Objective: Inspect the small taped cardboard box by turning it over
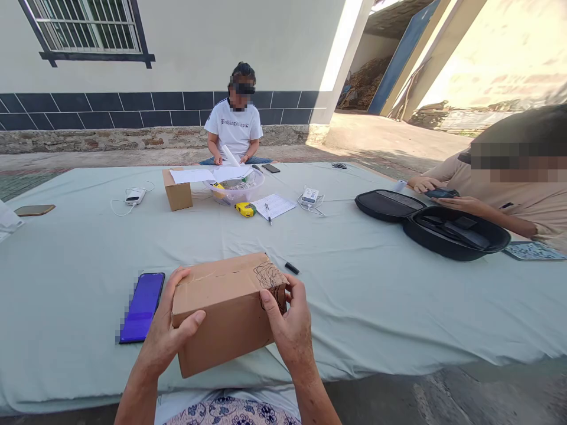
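Note:
A brown cardboard box [225, 321] is held between my two hands at the near edge of the cloth-covered table. My left hand [170, 327] grips its left end, thumb on the front face and fingers over the top edge. Around the right end my right hand [290, 321] is closed, with its thumb near the top corner. Black scribbled lines mark the top and side at that corner. Left of the box lies a phone [142, 307] with a lit blue screen. Just beyond its right end is a small black cap-like piece [292, 268].
Farther back stand a smaller cardboard box [178, 193] and a plastic basket [254, 190], near a yellow tape measure [245, 209], paper with a pen [268, 213] and white cabled devices. An open black case [456, 233] lies right. One person sits opposite, another at right.

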Tool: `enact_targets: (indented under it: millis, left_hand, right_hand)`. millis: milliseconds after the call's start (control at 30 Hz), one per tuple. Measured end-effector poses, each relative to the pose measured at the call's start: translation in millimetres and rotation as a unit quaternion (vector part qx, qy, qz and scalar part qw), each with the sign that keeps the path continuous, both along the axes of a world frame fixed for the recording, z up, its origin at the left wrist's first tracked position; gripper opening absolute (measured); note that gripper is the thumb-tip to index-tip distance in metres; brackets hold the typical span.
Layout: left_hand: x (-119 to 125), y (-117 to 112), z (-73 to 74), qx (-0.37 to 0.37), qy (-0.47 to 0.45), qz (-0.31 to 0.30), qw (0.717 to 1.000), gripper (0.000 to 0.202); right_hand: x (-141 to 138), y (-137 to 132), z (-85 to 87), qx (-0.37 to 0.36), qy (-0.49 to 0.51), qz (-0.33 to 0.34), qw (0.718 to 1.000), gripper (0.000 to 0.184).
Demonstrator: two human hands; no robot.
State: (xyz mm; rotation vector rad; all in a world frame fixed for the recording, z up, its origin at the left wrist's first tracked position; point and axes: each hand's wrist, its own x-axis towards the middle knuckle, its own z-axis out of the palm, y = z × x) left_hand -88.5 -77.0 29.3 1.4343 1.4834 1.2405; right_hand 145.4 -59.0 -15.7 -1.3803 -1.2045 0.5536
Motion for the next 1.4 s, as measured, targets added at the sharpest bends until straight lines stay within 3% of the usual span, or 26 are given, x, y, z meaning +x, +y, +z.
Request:
enact_targets:
  millis: [400,567,733,900,1000,1100,1267,1400]
  left_hand:
    - [-1.2,-0.3,0.1,-0.021,-0.012,-0.01,1.0,0.071]
    - [0.2,-0.6,-0.4,0.008,-0.004,-0.006,1.0,0.068]
    - [3.0,-0.8,-2.8,0.043,0.028,-0.005,0.999,0.064]
    - [1.6,1.6,-7.4,0.089,0.07,-0.015,0.993,0.077]
    - [-1.4,2.6,-7.6,0.096,0.082,-0.031,0.992,0.086]
    - [-5.4,1.4,-3.9,0.103,0.064,-0.023,0.992,0.079]
    - [-13.7,-3.4,6.6,0.111,0.016,-0.026,0.993,0.073]
    - [-17.0,-5.3,10.5,0.129,-0.008,-0.02,0.991,0.072]
  right_hand:
    - [-0.4,-1.5,3.8,-0.01,-0.008,-0.008,1.0,0.053]
    - [-1.8,-1.2,3.7,-0.008,0.002,-0.004,1.0,0.056]
    - [-7.1,-1.2,4.4,-0.019,0.034,-0.023,0.999,0.07]
    - [-8.1,-0.5,6.0,-0.033,0.068,-0.015,0.997,0.08]
    - [-5.9,1.1,5.4,-0.013,0.076,-0.02,0.997,0.073]
    - [-4.7,0.7,9.2,0.007,0.08,-0.013,0.997,0.061]
    - [-12.0,-12.4,28.3,0.025,0.099,0.024,0.995,0.048]
    - [-19.5,-24.2,39.0,0.033,0.116,0.006,0.993,0.044]
